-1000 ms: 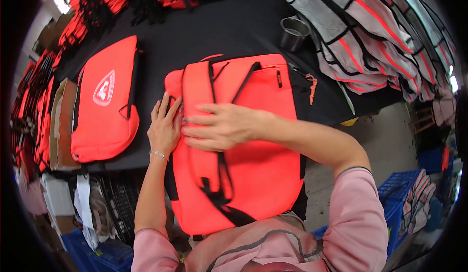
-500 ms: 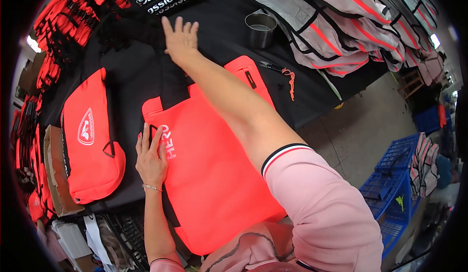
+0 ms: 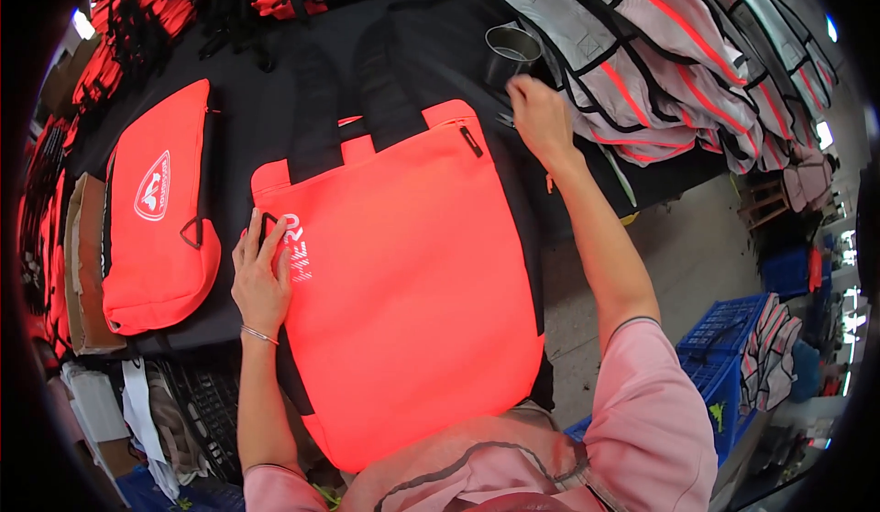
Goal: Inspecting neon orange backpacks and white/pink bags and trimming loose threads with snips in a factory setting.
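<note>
A bright coral backpack (image 3: 412, 274) with black sides and straps lies flat in front of me on the black-covered table. My left hand (image 3: 261, 278) rests on its upper left edge, fingers stretched out beside a small black triangular loop. Beyond the bag's right corner, my right hand (image 3: 543, 120) is curled next to a metal cup (image 3: 513, 51). Its fingertips are slightly blurred, and what they hold, if anything, is hidden. Metal tips of thread snips (image 3: 504, 120) show beside this hand, which covers their handles. An orange cord (image 3: 550, 183) shows below the wrist.
A smaller coral bag (image 3: 165, 209) leans by a cardboard box (image 3: 87, 269) at left. Stacked coral and black pieces (image 3: 137, 31) fill the far left. Grey panels with coral trim (image 3: 632, 63) are heaped at far right. Blue crates (image 3: 724, 338) stand on the floor.
My right arm has swung from far across the table, where the hand was spread over the black straps, to the right by the cup. My left hand stays on the backpack's edge.
</note>
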Motion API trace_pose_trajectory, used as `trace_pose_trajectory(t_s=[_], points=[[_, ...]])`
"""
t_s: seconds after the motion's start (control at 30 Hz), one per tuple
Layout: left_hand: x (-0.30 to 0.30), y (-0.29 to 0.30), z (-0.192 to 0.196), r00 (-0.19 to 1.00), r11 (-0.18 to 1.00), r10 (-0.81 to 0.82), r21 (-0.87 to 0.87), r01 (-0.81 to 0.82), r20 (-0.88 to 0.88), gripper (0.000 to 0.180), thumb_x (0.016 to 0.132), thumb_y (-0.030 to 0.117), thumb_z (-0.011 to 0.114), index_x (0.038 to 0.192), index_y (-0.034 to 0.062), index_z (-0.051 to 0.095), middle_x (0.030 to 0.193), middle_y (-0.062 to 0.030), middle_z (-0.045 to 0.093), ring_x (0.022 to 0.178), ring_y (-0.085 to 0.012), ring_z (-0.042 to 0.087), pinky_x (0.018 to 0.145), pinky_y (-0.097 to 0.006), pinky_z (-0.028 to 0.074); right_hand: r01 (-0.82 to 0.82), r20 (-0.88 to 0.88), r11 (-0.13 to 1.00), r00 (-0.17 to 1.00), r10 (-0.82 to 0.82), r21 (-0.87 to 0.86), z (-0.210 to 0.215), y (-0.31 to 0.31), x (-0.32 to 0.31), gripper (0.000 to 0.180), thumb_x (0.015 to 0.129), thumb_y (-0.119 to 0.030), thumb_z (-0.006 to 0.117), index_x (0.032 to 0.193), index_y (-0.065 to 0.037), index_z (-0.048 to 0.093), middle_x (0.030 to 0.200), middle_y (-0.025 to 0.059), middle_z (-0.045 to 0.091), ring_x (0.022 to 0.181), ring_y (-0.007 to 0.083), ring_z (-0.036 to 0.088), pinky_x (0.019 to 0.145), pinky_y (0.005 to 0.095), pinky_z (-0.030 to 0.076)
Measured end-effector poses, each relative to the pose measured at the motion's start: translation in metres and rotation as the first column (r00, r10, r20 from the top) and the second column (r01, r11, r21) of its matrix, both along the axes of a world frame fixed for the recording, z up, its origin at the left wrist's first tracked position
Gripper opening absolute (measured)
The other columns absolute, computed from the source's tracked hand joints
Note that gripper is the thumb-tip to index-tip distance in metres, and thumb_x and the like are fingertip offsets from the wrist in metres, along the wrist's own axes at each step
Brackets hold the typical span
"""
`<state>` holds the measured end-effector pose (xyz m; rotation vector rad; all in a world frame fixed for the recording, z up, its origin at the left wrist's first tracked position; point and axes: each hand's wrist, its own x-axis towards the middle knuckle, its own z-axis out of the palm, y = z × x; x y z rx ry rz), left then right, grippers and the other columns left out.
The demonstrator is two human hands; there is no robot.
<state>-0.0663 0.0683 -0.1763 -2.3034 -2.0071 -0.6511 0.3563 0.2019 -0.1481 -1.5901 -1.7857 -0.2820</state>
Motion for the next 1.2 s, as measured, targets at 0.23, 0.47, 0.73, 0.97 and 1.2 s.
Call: trace_pose_trajectory(t_s=[0.23,0.47,0.73,0.97,1.2], points=[[0.105,0.042,0.063,0.958,0.934,-0.288,0.222,0.28,0.002,0.056,0.08,0.02,0.075,0.132,0.008,0.056,0.15,-0.0175,0.037,0.135,-0.0364,0.037,0.111,-0.047,0.032,0.107,0.162,0.977,0.984,-0.077,-0.185,-0.085,-0.04,0.055,0.032,0.092,-0.02,0.06,0.119,-0.004,0.06,0.119,0.0151,0.063,0.113,0.0337,0.056,0.094,0.0457,0.046],[0.193,0.093,0.001,0.939,0.949,-0.313,-0.002,0.317,0.142,0.076,0.085,0.047,0.069,0.145,0.0098,0.041,0.153,-0.0151,0.033,0.14,-0.0345,0.032,0.114,-0.051,0.027,0.1,0.023,0.94,0.995,-0.098,-0.327,-0.047,-0.061,0.044,0.02,0.087,-0.007,0.063,0.103,0.002,0.056,0.097,0.0186,0.061,0.093,0.0339,0.064,0.08,0.0429,0.051],[0.191,0.041,-0.027,0.969,0.952,-0.247,0.192,0.239,0.018,0.069,0.083,0.043,0.071,0.138,0.0078,0.048,0.125,-0.009,0.055,0.117,-0.0282,0.049,0.111,-0.05,0.032,-0.229,-0.399,0.938,0.91,0.112,-0.26,0.014,-0.076,-0.049,0.05,0.078,-0.016,0.078,0.115,0.001,0.049,0.094,0.0176,0.057,0.086,0.0363,0.064,0.074,0.043,0.051],[0.19,0.026,-0.026,0.933,0.937,-0.314,0.214,0.275,0.176,0.059,0.082,0.021,0.073,0.135,0.0053,0.052,0.108,-0.011,0.059,0.098,-0.028,0.055,0.095,-0.041,0.044,-0.279,-0.223,0.95,0.944,0.245,-0.137,-0.028,-0.058,-0.047,0.03,0.079,-0.011,0.076,0.097,0.0,0.055,0.088,0.0176,0.059,0.078,0.0359,0.061,0.067,0.0434,0.05],[0.181,0.026,-0.028,0.934,0.924,-0.322,0.265,0.274,0.156,0.036,0.084,0.023,0.072,0.116,0.0068,0.065,0.088,-0.0044,0.062,0.082,-0.0227,0.056,0.073,-0.035,0.045,-0.354,-0.447,0.885,0.873,0.196,-0.302,-0.01,-0.047,-0.018,0.019,0.084,-0.013,0.072,0.085,0.003,0.063,0.072,0.0096,0.065,0.068,0.013,0.061,0.065,0.0278,0.047]])
